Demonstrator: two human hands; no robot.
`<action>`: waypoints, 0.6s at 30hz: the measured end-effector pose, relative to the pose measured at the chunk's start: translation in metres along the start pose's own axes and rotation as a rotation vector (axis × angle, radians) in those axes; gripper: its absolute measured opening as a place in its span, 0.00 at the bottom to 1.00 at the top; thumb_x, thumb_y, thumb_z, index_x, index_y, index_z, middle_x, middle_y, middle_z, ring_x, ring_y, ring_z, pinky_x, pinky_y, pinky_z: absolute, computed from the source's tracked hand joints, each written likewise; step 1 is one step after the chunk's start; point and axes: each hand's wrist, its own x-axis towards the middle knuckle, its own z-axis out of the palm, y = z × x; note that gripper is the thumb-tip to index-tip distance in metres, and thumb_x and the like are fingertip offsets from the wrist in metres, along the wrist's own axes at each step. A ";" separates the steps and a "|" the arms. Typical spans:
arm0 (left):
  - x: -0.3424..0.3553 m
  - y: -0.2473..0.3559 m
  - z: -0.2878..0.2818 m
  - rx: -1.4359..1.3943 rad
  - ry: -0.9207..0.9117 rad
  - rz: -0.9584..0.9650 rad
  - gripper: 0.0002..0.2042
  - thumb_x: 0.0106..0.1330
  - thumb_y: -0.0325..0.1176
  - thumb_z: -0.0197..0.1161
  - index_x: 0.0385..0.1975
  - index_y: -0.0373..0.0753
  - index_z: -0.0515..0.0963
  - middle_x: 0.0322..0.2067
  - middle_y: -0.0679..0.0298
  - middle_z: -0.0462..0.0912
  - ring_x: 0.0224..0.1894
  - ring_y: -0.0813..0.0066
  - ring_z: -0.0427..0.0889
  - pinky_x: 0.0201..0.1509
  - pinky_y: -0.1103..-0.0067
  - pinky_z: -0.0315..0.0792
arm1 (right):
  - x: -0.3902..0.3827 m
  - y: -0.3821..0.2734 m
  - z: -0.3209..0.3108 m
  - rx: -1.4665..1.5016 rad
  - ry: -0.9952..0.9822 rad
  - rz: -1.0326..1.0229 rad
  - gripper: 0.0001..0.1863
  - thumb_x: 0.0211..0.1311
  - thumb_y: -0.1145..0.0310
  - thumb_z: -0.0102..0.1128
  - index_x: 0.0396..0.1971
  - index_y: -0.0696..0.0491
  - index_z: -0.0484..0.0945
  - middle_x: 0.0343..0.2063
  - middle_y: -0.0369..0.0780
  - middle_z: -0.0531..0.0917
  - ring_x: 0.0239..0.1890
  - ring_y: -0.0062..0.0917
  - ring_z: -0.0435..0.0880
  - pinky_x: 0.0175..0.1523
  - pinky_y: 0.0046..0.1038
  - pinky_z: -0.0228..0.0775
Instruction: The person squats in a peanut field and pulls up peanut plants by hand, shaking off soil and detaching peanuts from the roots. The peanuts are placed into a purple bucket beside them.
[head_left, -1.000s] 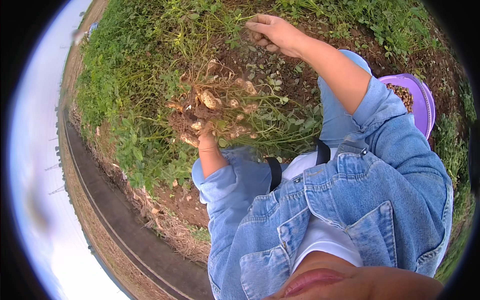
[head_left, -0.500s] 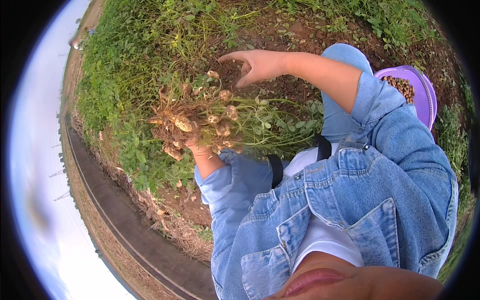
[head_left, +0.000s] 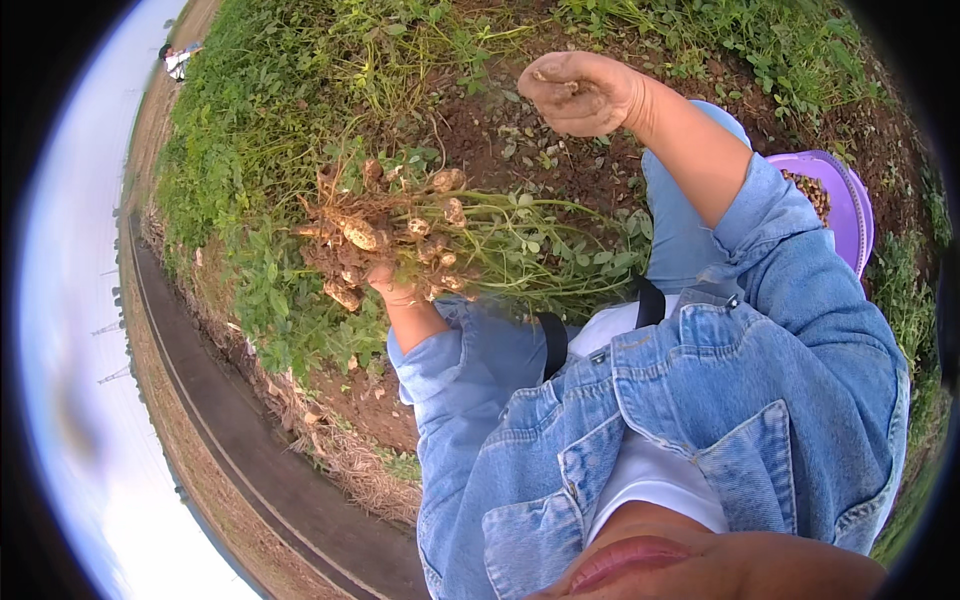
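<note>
One uprooted peanut plant (head_left: pixel 362 234) is held in front of the body, over the left knee, with its root clump turned away to the left and its green stems stretched toward the right. On it, around ten pods (head_left: pixel 341 294) can be counted; an exact number cannot be given, because soil and roots cover some. The clump is gripped from below by the left hand (head_left: pixel 386 276), whose fingers are mostly hidden among the pods. The right hand (head_left: pixel 582 95) is raised well apart above bare soil (head_left: pixel 480 135); its soiled fingers are bent inward, and whether something small is enclosed cannot be told. Beside the right leg, one purple bucket (head_left: pixel 857 205) is seen, partly filled with many brown pods. Two black straps (head_left: pixel 553 345) are seen at the waist.
</note>
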 end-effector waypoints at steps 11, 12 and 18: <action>0.014 -0.004 0.011 -0.023 0.005 -0.019 0.20 0.56 0.24 0.61 0.51 0.33 0.73 0.47 0.58 0.78 0.47 0.61 0.79 0.52 0.68 0.75 | 0.040 0.048 0.021 -1.198 0.530 0.157 0.19 0.50 0.63 0.69 0.42 0.54 0.79 0.27 0.36 0.79 0.34 0.21 0.78 0.38 0.26 0.69; 0.016 -0.003 0.013 -0.027 0.001 -0.022 0.20 0.56 0.24 0.61 0.51 0.33 0.73 0.47 0.58 0.78 0.47 0.61 0.79 0.52 0.68 0.75 | 0.041 0.051 0.019 -1.260 0.526 0.149 0.20 0.49 0.61 0.69 0.42 0.54 0.79 0.29 0.38 0.80 0.35 0.24 0.78 0.42 0.28 0.69; 0.015 -0.008 0.013 -0.016 0.009 -0.027 0.20 0.56 0.24 0.61 0.51 0.33 0.72 0.47 0.58 0.79 0.47 0.61 0.79 0.52 0.67 0.75 | 0.036 0.031 0.031 -1.221 0.370 0.281 0.16 0.58 0.59 0.60 0.29 0.59 0.79 0.20 0.40 0.78 0.21 0.23 0.74 0.27 0.28 0.67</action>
